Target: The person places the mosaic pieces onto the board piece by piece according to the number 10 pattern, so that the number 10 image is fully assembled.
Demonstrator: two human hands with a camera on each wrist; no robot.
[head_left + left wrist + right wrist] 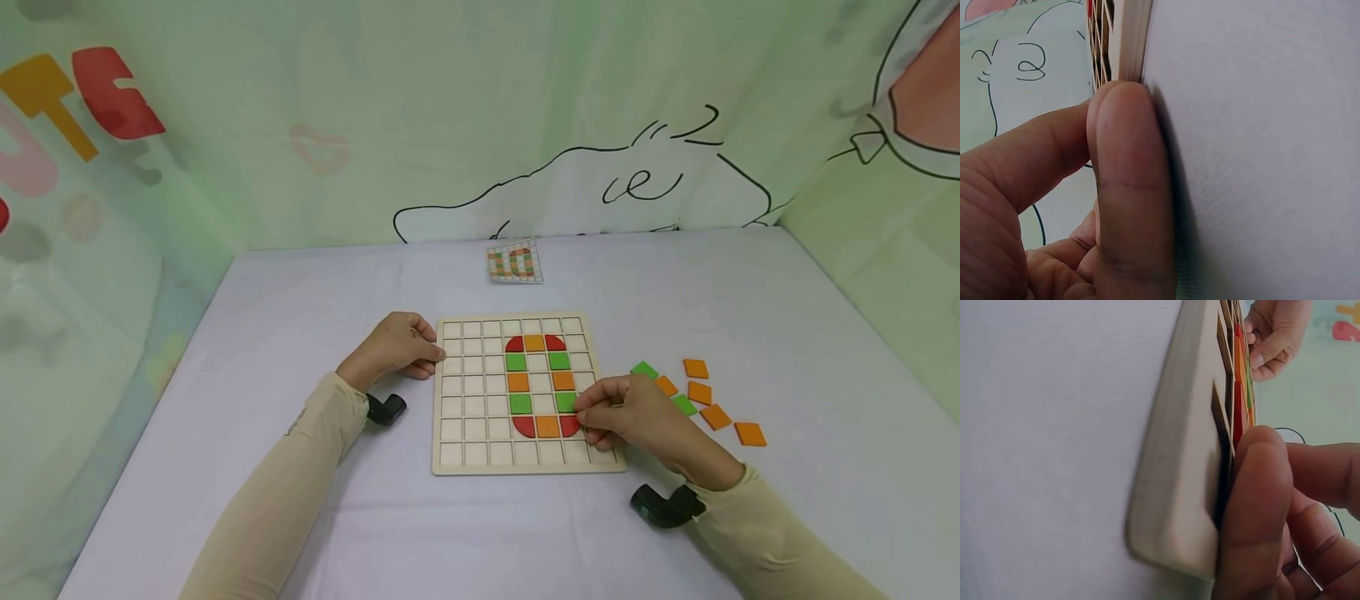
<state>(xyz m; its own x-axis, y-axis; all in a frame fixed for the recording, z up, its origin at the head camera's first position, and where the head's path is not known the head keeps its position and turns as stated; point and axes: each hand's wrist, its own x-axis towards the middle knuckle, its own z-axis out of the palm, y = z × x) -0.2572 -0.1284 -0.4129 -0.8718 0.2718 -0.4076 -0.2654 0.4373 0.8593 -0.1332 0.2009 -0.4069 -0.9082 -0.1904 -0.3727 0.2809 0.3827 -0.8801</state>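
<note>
Likely stiff and light, the board point(476, 385) suits edge-holding: left hand point(397, 343) pinches its side, right hand point(643, 417) has a narrow grip, contents unclear.

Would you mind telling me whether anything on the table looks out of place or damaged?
Nothing looks spilled or visibly damaged. The only untidy spot is the loose orange and green tiles to the right of the board, lying at mixed angles, while the placed tiles sit in line with its grid.
</note>
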